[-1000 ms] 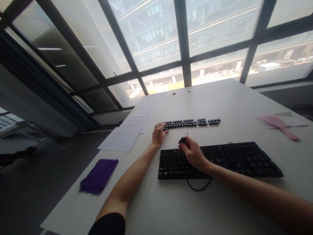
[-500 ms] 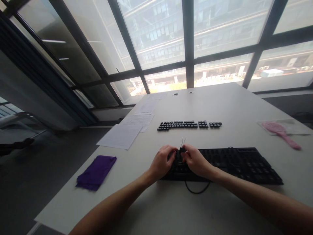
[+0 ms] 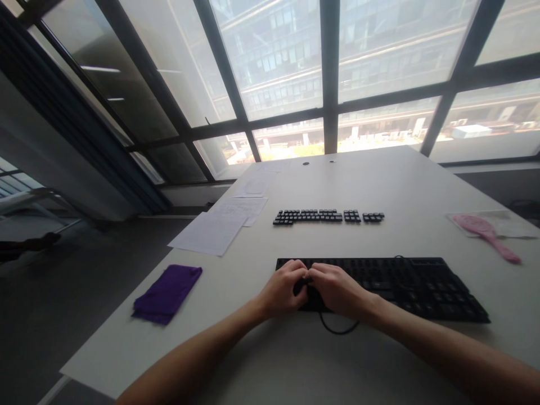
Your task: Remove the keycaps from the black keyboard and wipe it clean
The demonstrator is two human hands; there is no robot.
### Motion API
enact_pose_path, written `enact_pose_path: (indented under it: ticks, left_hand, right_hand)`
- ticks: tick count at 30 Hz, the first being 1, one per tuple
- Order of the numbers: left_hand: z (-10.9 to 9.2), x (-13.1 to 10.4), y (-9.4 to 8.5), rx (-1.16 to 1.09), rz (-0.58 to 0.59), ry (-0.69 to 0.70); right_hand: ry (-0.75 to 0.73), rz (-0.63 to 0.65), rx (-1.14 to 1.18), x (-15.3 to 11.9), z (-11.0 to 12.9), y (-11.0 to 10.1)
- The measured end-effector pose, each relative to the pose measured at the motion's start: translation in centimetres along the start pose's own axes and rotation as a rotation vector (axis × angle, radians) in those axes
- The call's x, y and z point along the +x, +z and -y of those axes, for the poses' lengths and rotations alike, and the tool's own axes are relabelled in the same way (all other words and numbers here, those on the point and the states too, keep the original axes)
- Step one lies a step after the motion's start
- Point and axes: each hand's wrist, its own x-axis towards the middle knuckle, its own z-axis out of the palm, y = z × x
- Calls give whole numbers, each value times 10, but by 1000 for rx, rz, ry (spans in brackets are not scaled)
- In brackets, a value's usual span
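Observation:
A black keyboard (image 3: 415, 287) lies in front of me, with its cable looping out at the near edge. Over its left part my left hand (image 3: 284, 286) and my right hand (image 3: 337, 286) meet at the fingertips. A small dark piece (image 3: 304, 279) shows between them, apparently the wire keycap puller in my right fingers, its wires now hidden. My left fingers are curled and pressed to the same spot; what they pinch is hidden. Behind the keyboard, loose black keycaps (image 3: 310, 216) stand in rows, with smaller groups to their right.
A folded purple cloth (image 3: 167, 293) lies at the left on the white table (image 3: 253, 360). Printed papers (image 3: 208, 232) run along the left edge. At the right, a pink hairbrush (image 3: 485, 230) rests partly on a clear bag. Windows stand behind the table.
Both hands have drawn closer together and slightly toward me. The puller's thin wires, pointing up from my right fingers before, no longer show. The keycap rows have not moved.

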Motion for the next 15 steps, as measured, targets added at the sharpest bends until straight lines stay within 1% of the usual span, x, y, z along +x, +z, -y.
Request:
enact_pose_path:
  ticks: [2, 4, 7, 9, 11, 15]
  left_hand:
    - [-2, 1, -2, 12, 24, -7]
    - [-2, 3, -1, 14, 26, -44]
    - [1, 5, 4, -26, -3, -100]
    - [3, 6, 8, -63, -38, -113]
    - [3, 6, 10, -96, -77, -111]
    - [3, 5, 10, -149, -169, -134]
  right_hand:
    - [25, -46, 38, -2, -2, 1]
    - [126, -124, 146, -1, -4, 1]
    - [286, -190, 364, 2, -8, -2]
    - [357, -223, 474, 4, -9, -4]
    - [367, -262, 485, 4, -9, -5]
    - [257, -296, 302, 2, -5, -4]
